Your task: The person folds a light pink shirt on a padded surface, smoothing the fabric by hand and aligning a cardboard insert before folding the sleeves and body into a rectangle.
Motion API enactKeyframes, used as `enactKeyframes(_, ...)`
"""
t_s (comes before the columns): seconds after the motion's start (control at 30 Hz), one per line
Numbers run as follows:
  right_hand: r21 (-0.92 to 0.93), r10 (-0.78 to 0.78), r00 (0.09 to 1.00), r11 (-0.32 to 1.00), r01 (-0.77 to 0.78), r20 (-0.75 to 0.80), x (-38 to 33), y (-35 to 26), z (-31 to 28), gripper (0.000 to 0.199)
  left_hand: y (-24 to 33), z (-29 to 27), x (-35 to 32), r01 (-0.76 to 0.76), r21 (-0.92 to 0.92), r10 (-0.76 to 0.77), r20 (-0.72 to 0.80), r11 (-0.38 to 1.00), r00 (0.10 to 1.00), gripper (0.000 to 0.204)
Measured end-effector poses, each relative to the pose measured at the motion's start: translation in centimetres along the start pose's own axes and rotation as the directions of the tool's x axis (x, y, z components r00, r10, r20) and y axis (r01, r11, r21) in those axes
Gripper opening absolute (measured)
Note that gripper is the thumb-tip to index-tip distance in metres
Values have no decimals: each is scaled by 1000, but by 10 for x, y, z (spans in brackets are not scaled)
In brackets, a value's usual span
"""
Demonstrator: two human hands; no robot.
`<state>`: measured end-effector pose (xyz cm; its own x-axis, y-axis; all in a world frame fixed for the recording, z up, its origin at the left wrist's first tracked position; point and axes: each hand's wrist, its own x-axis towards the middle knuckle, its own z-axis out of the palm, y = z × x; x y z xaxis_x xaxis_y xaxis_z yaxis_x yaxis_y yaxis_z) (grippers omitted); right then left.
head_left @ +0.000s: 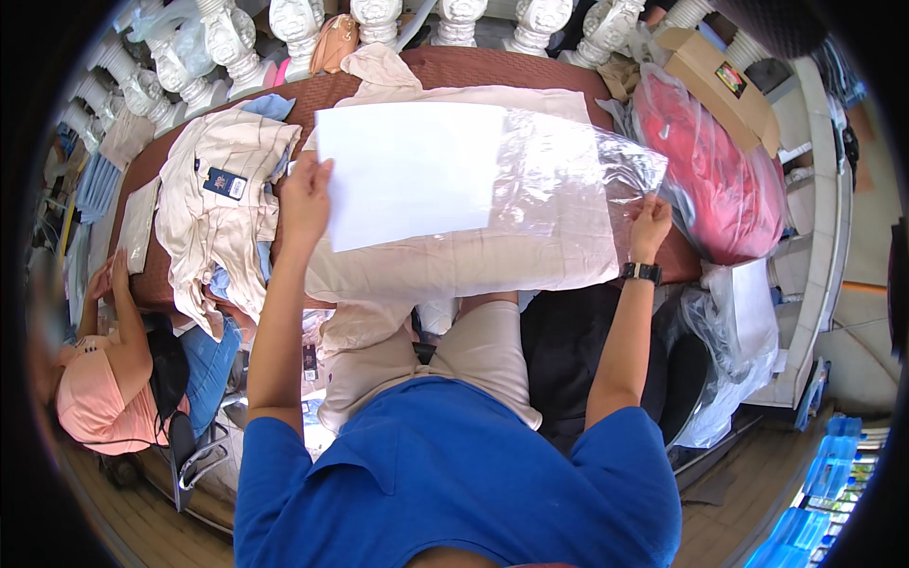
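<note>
Left hand (305, 194), centre-left of frame, is closed on the left edge of a white sheet (409, 170), pinching it so the sheet stays flat and lifted; the sheet's right end sits inside a clear plastic bag (568, 175). Right hand (650, 227), right of centre, with a black watch (641, 273) on its wrist, grips the bag at its right end, pulling it taut so bag and sheet stretch level between the two hands. Both hang just above a folded beige garment (454, 265) that lies across the brown surface (445, 68), mid-frame. Left of it, a heap of cream shirts (222, 213) with a dark tag and some blue cloth crowd the surface, close to the left hand. Upper right: a clear sack of red clothing (715, 185) and a cardboard box (712, 83) sit just past the bag's right end, tight against that side. White balusters (379, 19) line the top edge. Lower left, another person in a pink top (90, 393) sits at the surface's end, well apart. More plastic bags (743, 322) hang at right, below the sack.
</note>
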<state>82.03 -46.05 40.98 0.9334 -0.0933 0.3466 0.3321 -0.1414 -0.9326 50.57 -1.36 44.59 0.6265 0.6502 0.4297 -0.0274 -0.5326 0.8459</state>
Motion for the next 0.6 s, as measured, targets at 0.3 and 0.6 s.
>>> enactKeyframes(0.3,77,428,864,903,-424,-266,5,99,-96,15,-95,-28,-17,240,192,-238,-34,952,971,18)
enactKeyframes(0.6,248,544,784,838,-486,-300,-14,102,-139,20,-136,-16,-33,251,119,-246,-53,961,968,33)
